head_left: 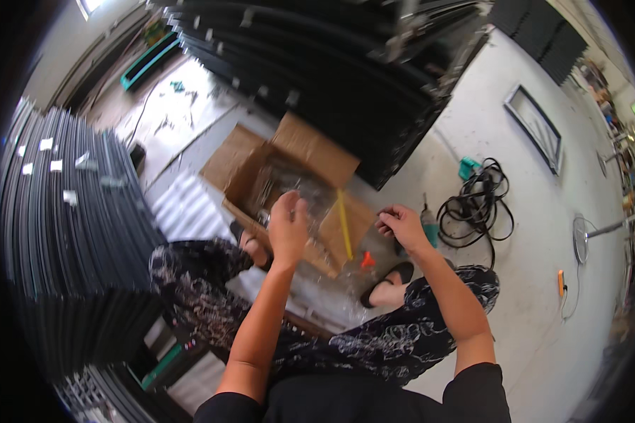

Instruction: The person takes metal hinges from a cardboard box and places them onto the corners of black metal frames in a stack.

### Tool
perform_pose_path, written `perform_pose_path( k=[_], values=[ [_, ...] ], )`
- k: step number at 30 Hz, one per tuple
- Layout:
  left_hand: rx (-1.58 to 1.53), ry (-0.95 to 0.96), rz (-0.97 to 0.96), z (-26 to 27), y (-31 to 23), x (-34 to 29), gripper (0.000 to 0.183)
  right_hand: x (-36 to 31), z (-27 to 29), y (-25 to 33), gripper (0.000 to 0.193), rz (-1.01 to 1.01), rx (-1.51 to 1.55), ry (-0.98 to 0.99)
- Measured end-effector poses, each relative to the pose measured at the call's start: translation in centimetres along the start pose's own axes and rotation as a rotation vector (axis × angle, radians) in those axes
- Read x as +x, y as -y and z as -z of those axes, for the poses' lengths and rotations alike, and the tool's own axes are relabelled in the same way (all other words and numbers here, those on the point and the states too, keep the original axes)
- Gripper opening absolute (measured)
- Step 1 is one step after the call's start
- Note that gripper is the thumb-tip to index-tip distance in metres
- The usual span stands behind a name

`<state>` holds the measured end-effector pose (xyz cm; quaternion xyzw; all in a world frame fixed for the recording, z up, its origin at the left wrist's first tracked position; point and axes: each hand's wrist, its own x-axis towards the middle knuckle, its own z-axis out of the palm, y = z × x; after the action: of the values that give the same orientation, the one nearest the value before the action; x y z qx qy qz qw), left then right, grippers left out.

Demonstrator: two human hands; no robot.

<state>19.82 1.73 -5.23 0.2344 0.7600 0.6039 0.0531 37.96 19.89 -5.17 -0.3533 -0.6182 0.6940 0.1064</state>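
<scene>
An open cardboard box (317, 149) sits on the floor between my feet, with clear plastic bags (314, 187) inside it. Over the box I hold my left hand (289, 229), its fingers bent in toward the thumb; anything between them is too small or blurred to name. My right hand (403, 227) is raised beyond the box's right flap, thumb and fingertips pinched together. What that pinch holds, if anything, cannot be made out. A yellow strip (344, 224) lies along the right flap, and a small orange-red piece (367, 260) is near my right foot.
Tall stacks of dark frames (77, 204) stand at the left, and a large dark stack (317, 77) rises behind the box. Right of my hands are a coiled black cable (476, 204) and a teal power tool (429, 227). A rectangular frame (536, 127) lies farther right.
</scene>
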Motion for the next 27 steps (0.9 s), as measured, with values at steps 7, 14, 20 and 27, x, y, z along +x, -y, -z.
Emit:
perform_pose_path(
  k=[7, 14, 20, 27],
  values=[
    [0.012, -0.088, 0.553, 4.8, 13.3, -4.9, 0.029, 2.6, -7.1, -8.4, 0.025, 0.028, -0.613, 0.158],
    [-0.067, -0.133, 0.754, 3.9, 17.7, -6.1, 0.030, 4.2, -15.5, -19.2, 0.051, 0.012, -1.017, 0.045],
    [-0.021, 0.076, 0.931, 0.1, 19.2, -7.9, 0.037, 4.3, -16.3, -17.5, 0.024, -0.107, -0.689, 0.073],
    [-0.677, -0.151, 0.882, 2.2, 9.4, -4.8, 0.033, -1.2, -17.4, -4.7, 0.028, 0.525, -1.088, 0.072]
  ],
)
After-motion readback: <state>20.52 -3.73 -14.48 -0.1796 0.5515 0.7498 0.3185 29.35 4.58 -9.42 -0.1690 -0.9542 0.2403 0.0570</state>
